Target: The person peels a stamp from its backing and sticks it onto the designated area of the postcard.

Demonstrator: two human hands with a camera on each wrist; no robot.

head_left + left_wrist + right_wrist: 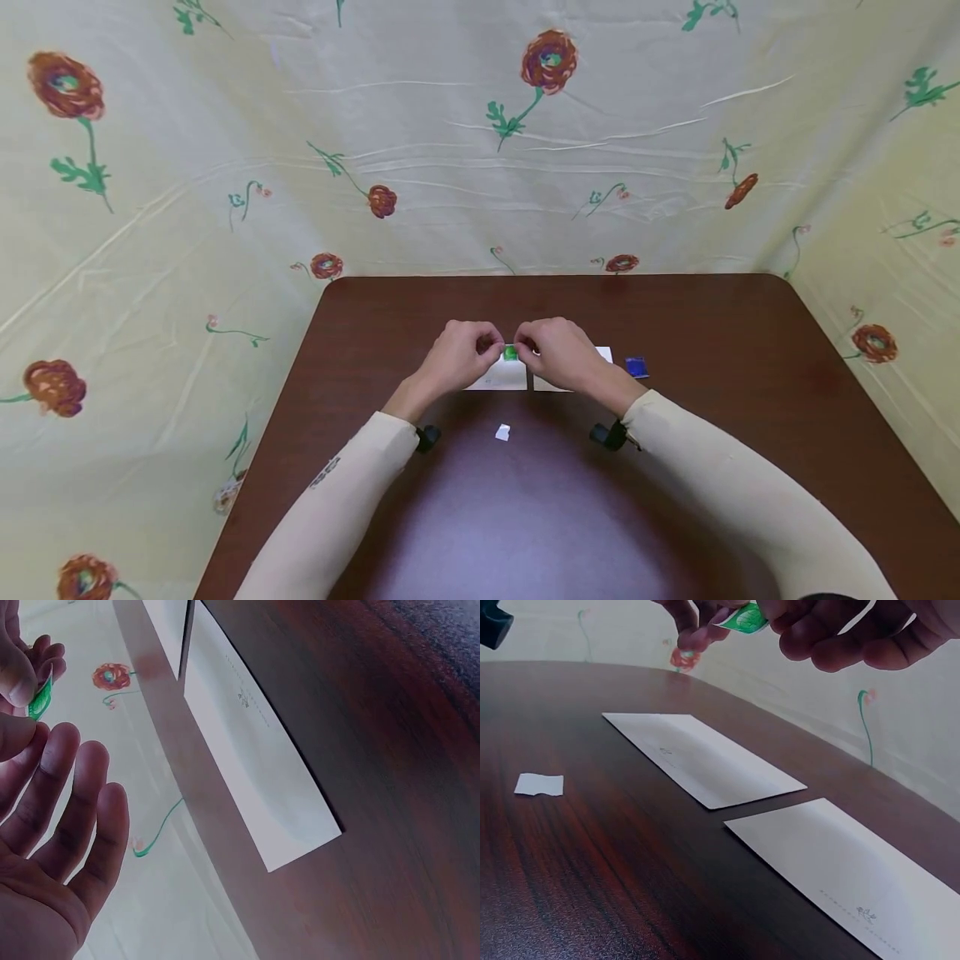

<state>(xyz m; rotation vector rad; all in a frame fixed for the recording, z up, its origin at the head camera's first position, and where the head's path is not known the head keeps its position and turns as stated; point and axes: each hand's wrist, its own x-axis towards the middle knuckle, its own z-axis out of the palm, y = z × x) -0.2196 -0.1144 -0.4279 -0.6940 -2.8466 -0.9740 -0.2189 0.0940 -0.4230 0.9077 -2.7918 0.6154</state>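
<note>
Both hands are raised over two white envelope-like cards, with a small green stamp-like sticker (511,352) stretched between them. My left hand (461,354) pinches one end of it between thumb and index finger; its other fingers are spread in the left wrist view. The opposite end is pinched by my right hand (558,354). Seen from the left wrist, the sticker (41,699) looks thin and slightly curved. Pale leaf-like lines mark its green face (745,619) in the right wrist view. Below lie the left card (705,757) and the right card (847,870), side by side with a narrow gap.
A small white paper scrap (502,432) lies on the brown table (720,333), nearer the body than the cards. To the right of the cards is a small dark blue square (636,367). Flower-printed cloth (450,125) hangs behind and beside the table.
</note>
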